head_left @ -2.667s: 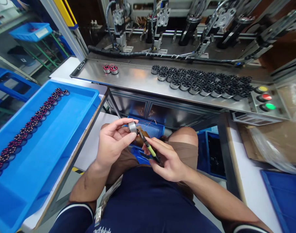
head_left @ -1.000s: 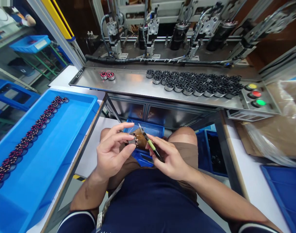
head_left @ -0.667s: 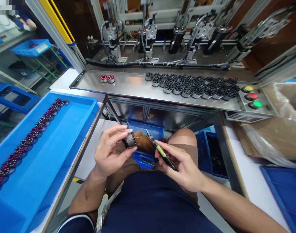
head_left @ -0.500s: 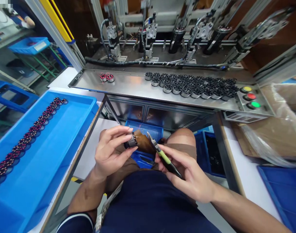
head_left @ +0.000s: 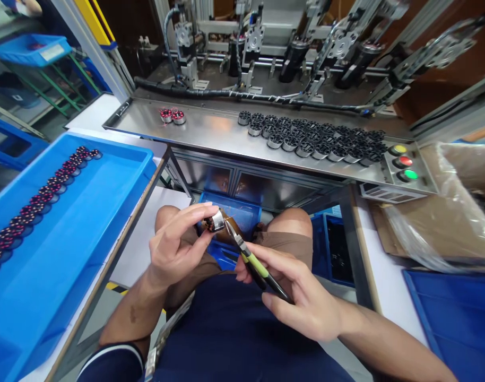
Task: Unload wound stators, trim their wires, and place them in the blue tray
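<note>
My left hand (head_left: 179, 241) pinches a motor stator (head_left: 216, 220), a small ring with a shiny metal rim, between thumb and fingers above my lap. In my right hand (head_left: 302, 289) is a pair of cutting pliers (head_left: 255, 261) with green and black handles. The plier tips reach up to the right side of the stator; whether they touch it I cannot tell. Below the hands, between my knees, lies a blue bin (head_left: 242, 212). Part of a brown surface shows behind the stator.
A blue tray (head_left: 87, 233) at left holds a long row of wound stators (head_left: 39, 204). On the steel ledge (head_left: 210, 124) stand two red-wired stators (head_left: 173, 116) and several black-topped stators (head_left: 306, 137). A button box (head_left: 405, 163) and a plastic-lined carton (head_left: 401, 223) are at right.
The stator has turned in my left hand, so its metal rim now faces the pliers. My right hand has brought the plier tips left, close to it. The whole view has shifted slightly.
</note>
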`<state>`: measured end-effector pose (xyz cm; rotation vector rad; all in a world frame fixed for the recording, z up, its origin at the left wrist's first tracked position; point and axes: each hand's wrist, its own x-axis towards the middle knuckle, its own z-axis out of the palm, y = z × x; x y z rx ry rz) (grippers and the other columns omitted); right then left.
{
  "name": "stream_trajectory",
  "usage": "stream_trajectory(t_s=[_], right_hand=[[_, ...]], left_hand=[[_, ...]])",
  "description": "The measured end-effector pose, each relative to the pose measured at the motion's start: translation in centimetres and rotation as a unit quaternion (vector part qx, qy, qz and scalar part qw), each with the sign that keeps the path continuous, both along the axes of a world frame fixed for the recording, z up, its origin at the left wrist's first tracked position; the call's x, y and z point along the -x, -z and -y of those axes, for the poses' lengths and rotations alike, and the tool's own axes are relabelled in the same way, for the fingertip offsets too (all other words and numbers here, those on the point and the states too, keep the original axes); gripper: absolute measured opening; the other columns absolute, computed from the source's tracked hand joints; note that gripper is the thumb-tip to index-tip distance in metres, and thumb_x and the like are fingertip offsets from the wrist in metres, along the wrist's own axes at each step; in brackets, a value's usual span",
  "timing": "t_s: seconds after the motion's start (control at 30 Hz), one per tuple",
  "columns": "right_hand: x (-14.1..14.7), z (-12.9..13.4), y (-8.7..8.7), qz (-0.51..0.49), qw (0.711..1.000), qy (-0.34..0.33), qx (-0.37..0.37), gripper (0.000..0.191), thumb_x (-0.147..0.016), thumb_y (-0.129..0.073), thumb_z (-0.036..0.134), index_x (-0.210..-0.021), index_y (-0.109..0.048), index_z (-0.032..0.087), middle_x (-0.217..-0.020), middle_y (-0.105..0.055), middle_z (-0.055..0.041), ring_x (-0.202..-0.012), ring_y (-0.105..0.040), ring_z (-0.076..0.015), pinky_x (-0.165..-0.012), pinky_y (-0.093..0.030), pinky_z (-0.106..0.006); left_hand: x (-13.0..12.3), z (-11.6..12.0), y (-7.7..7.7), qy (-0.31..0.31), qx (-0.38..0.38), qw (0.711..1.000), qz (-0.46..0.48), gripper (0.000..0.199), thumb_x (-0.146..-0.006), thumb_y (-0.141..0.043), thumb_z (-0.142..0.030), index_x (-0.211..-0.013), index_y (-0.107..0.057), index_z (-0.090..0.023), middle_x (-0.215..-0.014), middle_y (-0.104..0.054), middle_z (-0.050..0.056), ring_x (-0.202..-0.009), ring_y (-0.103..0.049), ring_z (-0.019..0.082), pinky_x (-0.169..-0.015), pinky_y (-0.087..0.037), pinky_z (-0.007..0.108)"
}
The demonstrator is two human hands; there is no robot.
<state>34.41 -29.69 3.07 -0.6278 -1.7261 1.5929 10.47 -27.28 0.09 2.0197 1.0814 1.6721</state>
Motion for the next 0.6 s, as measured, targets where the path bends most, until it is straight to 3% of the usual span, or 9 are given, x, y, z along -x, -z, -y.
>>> stream_trajectory(t_s=[0.1, 0.4, 0.6], right_hand=[[0.13, -0.14, 0.25, -0.017, 1.0, -0.002, 0.01, 0.081, -0.078, -0.051, 0.0, -0.152, -0.042, 0.031, -0.116, -0.065, -0.0072, -0.097, -0.068, -0.0174, -0.088, -0.06, -0.037], [0.41, -0.07, 0.2, -0.02, 0.998, 0.002, 0.061, 0.072, -0.081, -0.053, 0.003, -0.149, -0.046, 0.026, -0.11, -0.065, -0.007, -0.088, -0.065, -0.0142, -0.078, -0.06, -0.031], [0.68, -0.34, 0.42, -0.02, 0.999, 0.009, 0.042, 0.073, -0.08, -0.052, 0.001, -0.148, -0.047, 0.028, -0.102, -0.064, -0.0047, -0.079, -0.063, -0.0108, -0.07, -0.057, -0.025]], left_hand=[[0.04, -0.15, -0.02, 0.041, -0.031, 0.999, 0.006, 0.083, -0.073, -0.072, 0.011, -0.143, -0.052, -0.029, -0.122, -0.075, 0.003, -0.116, -0.07, 0.022, -0.104, -0.06, 0.044], [0.01, -0.26, 0.02, 0.053, -0.033, 0.998, 0.017, 0.085, -0.071, -0.072, 0.013, -0.144, -0.052, -0.027, -0.123, -0.074, 0.005, -0.115, -0.07, 0.024, -0.103, -0.06, 0.046], [-0.1, -0.13, -0.09, 0.037, -0.038, 0.999, 0.005, 0.086, -0.071, -0.074, 0.011, -0.145, -0.05, -0.027, -0.123, -0.074, 0.006, -0.112, -0.072, 0.023, -0.099, -0.062, 0.044]])
